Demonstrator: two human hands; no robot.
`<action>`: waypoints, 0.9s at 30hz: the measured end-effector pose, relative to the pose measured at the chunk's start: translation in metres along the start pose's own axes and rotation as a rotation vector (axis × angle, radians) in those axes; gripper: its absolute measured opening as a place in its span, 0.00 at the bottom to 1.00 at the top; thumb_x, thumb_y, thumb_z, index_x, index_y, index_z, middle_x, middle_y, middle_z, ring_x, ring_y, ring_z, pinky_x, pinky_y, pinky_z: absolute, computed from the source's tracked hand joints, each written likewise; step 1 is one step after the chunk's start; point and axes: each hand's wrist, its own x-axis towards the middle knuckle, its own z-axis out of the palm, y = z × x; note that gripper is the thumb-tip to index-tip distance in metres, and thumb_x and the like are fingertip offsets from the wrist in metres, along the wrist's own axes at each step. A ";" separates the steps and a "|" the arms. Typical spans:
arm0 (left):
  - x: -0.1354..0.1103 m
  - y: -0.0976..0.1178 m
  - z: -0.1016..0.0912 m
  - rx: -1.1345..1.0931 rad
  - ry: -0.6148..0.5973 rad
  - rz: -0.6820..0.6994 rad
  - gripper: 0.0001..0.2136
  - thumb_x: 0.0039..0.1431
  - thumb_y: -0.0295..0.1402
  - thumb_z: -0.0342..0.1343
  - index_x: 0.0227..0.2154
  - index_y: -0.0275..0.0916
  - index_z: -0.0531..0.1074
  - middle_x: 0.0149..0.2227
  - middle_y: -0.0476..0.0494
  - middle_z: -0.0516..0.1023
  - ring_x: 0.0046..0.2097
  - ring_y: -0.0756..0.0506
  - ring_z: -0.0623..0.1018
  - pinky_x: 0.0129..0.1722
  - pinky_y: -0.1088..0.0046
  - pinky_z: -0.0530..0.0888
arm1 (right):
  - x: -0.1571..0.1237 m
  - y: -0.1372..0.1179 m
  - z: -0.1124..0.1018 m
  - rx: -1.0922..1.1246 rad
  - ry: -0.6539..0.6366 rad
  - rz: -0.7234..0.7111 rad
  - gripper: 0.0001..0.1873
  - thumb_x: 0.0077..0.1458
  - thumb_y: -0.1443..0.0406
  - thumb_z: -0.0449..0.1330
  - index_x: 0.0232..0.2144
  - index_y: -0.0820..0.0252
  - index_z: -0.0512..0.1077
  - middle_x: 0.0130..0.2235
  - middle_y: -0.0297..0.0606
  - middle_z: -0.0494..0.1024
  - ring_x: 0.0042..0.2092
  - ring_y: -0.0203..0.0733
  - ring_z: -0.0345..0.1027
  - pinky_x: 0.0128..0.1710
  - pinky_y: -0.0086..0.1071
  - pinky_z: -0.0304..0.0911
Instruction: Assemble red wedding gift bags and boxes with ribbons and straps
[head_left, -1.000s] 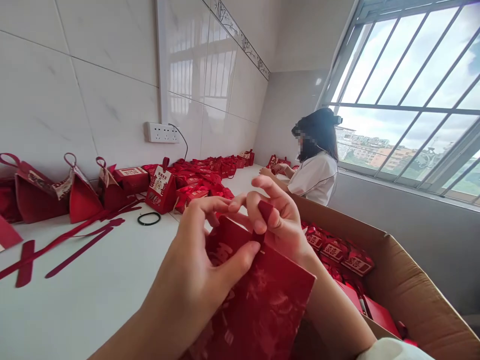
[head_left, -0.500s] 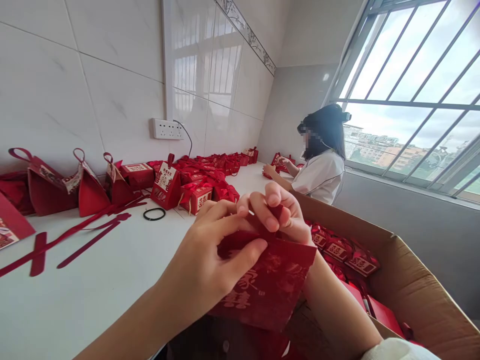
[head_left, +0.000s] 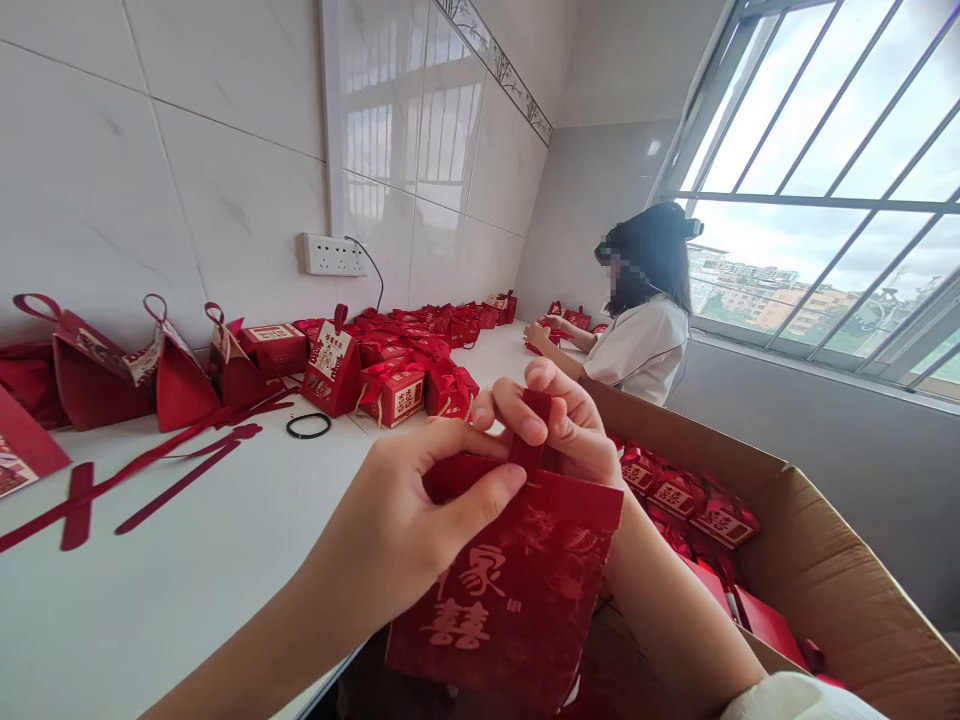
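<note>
A red paper gift box (head_left: pixel 517 580) with pale printed characters hangs between my hands in front of me. My left hand (head_left: pixel 420 500) is closed on its upper left edge, thumb on the front face and fingers behind the top. With my right hand (head_left: pixel 566 420) I pinch a dark red strap (head_left: pixel 531 440) that stands up from the box's top edge. The box's lower end runs toward the bottom of the view, and its back side is hidden.
Finished red boxes (head_left: pixel 394 390) line the tiled wall, with loose straps (head_left: pixel 187 480) and a black hair tie (head_left: pixel 308 426) on the white table (head_left: pixel 225 600). At right stands a cardboard carton (head_left: pixel 817 520) holding red boxes. Beyond it a person (head_left: pixel 645 330) handles red boxes.
The box has tipped so that more of its printed front shows. The strap between my right fingers now stands higher above the top edge.
</note>
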 end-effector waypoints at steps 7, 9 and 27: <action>0.000 0.006 -0.003 0.023 -0.052 -0.007 0.06 0.53 0.36 0.58 0.30 0.41 0.79 0.30 0.51 0.80 0.29 0.50 0.77 0.27 0.82 0.72 | 0.000 -0.005 0.000 0.089 -0.084 0.005 0.04 0.53 0.61 0.62 0.33 0.48 0.71 0.23 0.29 0.58 0.34 0.36 0.66 0.40 0.32 0.66; -0.001 0.009 -0.004 0.030 -0.056 -0.007 0.06 0.53 0.35 0.58 0.31 0.41 0.79 0.31 0.51 0.80 0.30 0.50 0.77 0.28 0.82 0.73 | 0.000 -0.006 0.002 0.145 -0.063 0.036 0.04 0.51 0.62 0.63 0.32 0.49 0.71 0.23 0.29 0.59 0.33 0.36 0.66 0.39 0.31 0.66; -0.011 0.022 -0.001 -0.120 -0.065 -0.152 0.06 0.53 0.34 0.56 0.31 0.40 0.77 0.29 0.51 0.79 0.26 0.52 0.75 0.21 0.83 0.69 | -0.002 -0.006 0.007 0.260 -0.073 0.032 0.04 0.52 0.63 0.63 0.32 0.50 0.73 0.24 0.29 0.60 0.33 0.33 0.65 0.34 0.24 0.65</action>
